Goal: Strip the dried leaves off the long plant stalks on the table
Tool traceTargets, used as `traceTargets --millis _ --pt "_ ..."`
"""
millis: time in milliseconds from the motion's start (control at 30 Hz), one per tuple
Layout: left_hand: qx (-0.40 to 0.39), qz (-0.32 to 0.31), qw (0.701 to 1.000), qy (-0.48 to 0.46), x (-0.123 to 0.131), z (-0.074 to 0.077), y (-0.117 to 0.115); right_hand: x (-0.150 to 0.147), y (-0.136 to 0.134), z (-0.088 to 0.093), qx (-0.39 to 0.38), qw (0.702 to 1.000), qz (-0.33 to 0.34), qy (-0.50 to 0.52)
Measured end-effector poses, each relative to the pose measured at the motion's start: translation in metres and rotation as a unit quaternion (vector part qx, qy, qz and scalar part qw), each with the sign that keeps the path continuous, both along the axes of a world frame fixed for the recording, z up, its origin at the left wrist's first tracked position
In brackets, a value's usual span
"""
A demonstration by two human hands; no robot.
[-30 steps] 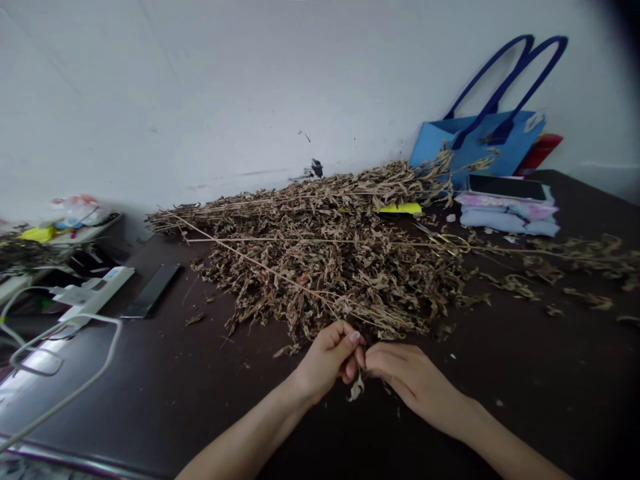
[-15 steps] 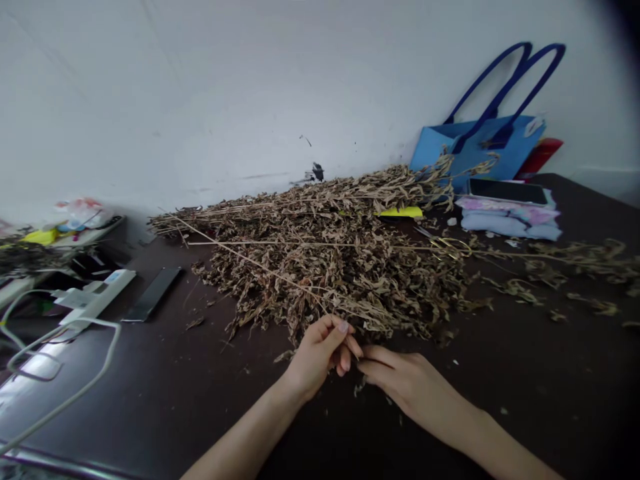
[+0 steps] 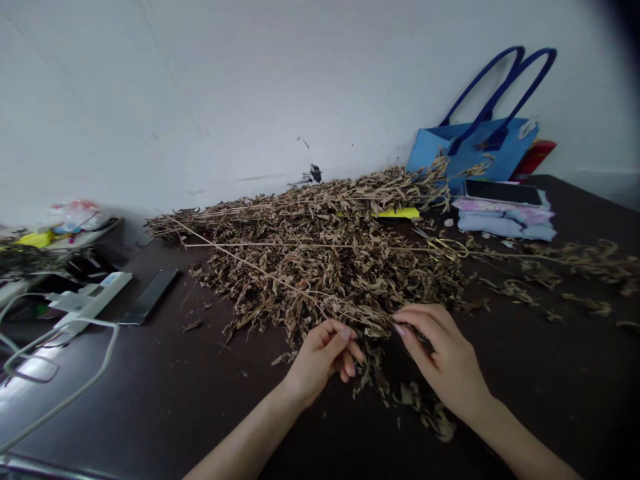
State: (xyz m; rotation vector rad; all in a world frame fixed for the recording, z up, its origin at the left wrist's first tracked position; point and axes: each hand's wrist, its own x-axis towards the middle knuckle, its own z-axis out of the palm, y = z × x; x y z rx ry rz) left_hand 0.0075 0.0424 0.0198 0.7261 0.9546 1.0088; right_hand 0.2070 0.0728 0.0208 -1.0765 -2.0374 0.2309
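Note:
A wide heap of dried leafy stems (image 3: 320,260) covers the middle of the dark table. At its front edge my left hand (image 3: 327,357) is closed, with thumb and forefinger pinched; what it holds, if anything, is too small to make out. To its right, my right hand (image 3: 445,357) pinches a dried stem between thumb and fingertips at the heap's edge. Curled leaves (image 3: 425,410) hang or lie below and between the hands. One long bare stalk (image 3: 240,257) slants over the heap toward my left hand.
Gold-handled scissors (image 3: 447,248) lie right of the heap, near folded cloth (image 3: 505,223) bearing a phone (image 3: 503,192). A blue bag (image 3: 470,147) leans at the wall. Left are a black slab (image 3: 150,297), a power strip (image 3: 100,300) and a white cable (image 3: 107,353).
My right hand has moved right and slightly up, away from my left hand, and now pinches a stem. More leaves show below the hands. My left hand has barely moved.

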Motion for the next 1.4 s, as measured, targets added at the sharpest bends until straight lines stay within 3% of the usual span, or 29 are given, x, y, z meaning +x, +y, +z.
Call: traceTargets --millis 267,633,900,1233,1400 --pt "0.001 -0.056 0.998 0.005 0.002 -0.003 -0.004 -0.001 0.003 -0.01 -0.007 0.998 0.016 -0.058" --pt "0.004 0.152 0.986 -0.064 -0.018 0.01 0.014 0.002 0.0 0.004 0.068 0.997 0.019 -0.013" --pt "0.02 0.177 0.982 -0.061 -0.027 0.012 0.018 0.001 -0.004 0.005 0.068 0.997 0.03 0.008" --pt "0.024 0.177 0.981 -0.07 -0.026 0.007 0.018 0.006 -0.007 0.004 -0.085 0.992 -0.018 0.088" --pt "0.013 0.178 0.981 -0.072 -0.023 0.008 0.017 0.007 -0.003 -0.001 -0.198 0.972 0.007 0.127"
